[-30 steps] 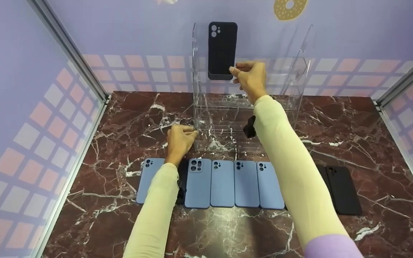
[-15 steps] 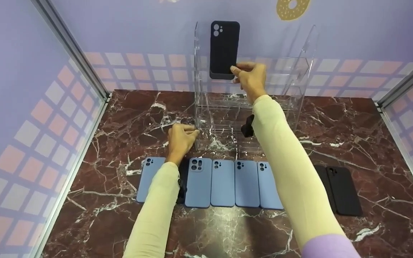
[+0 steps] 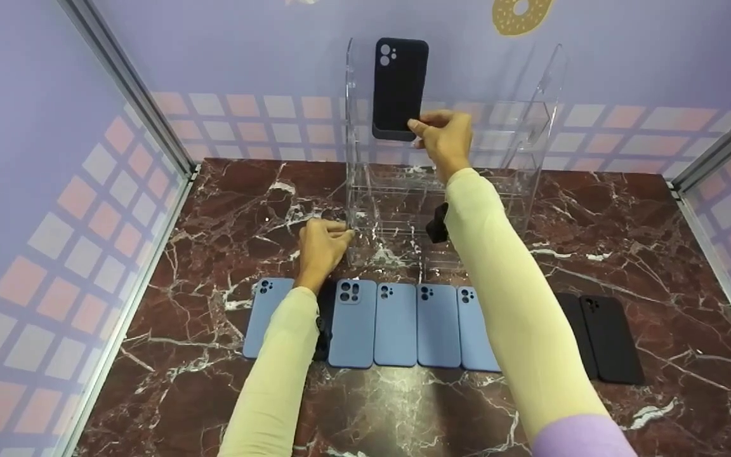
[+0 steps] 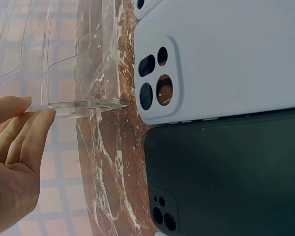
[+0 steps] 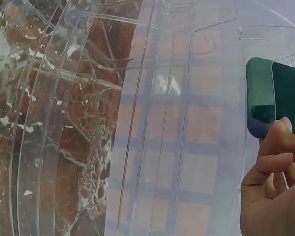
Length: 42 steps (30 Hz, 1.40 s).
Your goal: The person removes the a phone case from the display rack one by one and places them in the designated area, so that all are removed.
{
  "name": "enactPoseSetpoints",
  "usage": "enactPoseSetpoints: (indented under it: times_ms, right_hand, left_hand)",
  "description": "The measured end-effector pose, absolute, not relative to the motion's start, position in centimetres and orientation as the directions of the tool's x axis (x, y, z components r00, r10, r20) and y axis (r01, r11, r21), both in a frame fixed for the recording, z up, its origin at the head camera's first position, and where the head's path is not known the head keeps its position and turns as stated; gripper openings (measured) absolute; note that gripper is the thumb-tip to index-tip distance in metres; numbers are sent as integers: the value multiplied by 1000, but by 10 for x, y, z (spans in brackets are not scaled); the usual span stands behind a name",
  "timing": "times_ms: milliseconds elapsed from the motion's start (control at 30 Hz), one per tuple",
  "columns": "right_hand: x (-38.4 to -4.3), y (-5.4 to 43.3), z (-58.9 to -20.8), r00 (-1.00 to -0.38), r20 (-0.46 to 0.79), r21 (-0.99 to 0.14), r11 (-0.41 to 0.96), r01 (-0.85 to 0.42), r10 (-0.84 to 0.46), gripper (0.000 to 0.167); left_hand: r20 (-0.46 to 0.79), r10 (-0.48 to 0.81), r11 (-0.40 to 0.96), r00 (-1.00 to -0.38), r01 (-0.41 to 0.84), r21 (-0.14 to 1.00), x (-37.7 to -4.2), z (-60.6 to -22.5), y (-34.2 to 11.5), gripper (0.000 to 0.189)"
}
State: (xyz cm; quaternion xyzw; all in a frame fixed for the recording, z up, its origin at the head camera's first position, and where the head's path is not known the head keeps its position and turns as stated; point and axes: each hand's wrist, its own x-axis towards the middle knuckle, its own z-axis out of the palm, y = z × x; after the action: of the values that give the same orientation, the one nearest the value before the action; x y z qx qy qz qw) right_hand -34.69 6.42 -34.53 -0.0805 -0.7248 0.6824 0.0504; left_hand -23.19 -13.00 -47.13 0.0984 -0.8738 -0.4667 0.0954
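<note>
A black phone case (image 3: pixel 398 86) stands upright on the top tier of a clear acrylic stand (image 3: pixel 549 108), near its left side. My right hand (image 3: pixel 447 139) pinches the case's lower right corner; in the right wrist view thumb and finger meet at the bottom edge of the case (image 5: pixel 260 98). Down at the stand's left side panel, my left hand (image 3: pixel 323 249) pinches the panel's front edge, and the left wrist view has the clear panel (image 4: pixel 83 105) between thumb and fingers.
Along the marble surface (image 3: pixel 175 393) lies a row of cases: several blue ones, such as one with a big camera cutout (image 3: pixel 351 330), and black ones (image 3: pixel 613 339) at the right. My forearms hide part of the row. Patterned walls (image 3: pixel 213 51) enclose the surface.
The black case's top has tilted slightly to the right, with my right hand still at its corner. The left hand keeps its grip on the panel. The whole head view has shifted slightly.
</note>
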Motion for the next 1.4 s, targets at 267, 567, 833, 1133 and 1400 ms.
enactPoseSetpoints:
  times_ms: [267, 567, 833, 1133, 1400]
  right_hand:
    - [-347, 63, -342, -967, 34, -996, 88, -12, 254, 21]
    - [-342, 78, -326, -954, 109, -994, 49, -99, 278, 20]
    - [-306, 108, -325, -947, 236, -970, 111, -216, 220, 21]
    - [-244, 179, -344, -917, 354, -900, 333, -281, 183, 19]
    - [-207, 274, -383, -942, 275, -876, 452, -165, 190, 24]
  left_hand:
    - [65, -266, 540, -962, -93, 837, -233, -472, -130, 18]
    - [61, -255, 541, -965, -91, 836, -236, -474, -129, 19]
    - [62, -239, 560, -969, -86, 824, -237, -474, -132, 20]
    - [76, -238, 537, -968, -66, 841, -241, -476, -134, 20]
    - [49, -252, 534, -966, -97, 840, -240, -475, -142, 21]
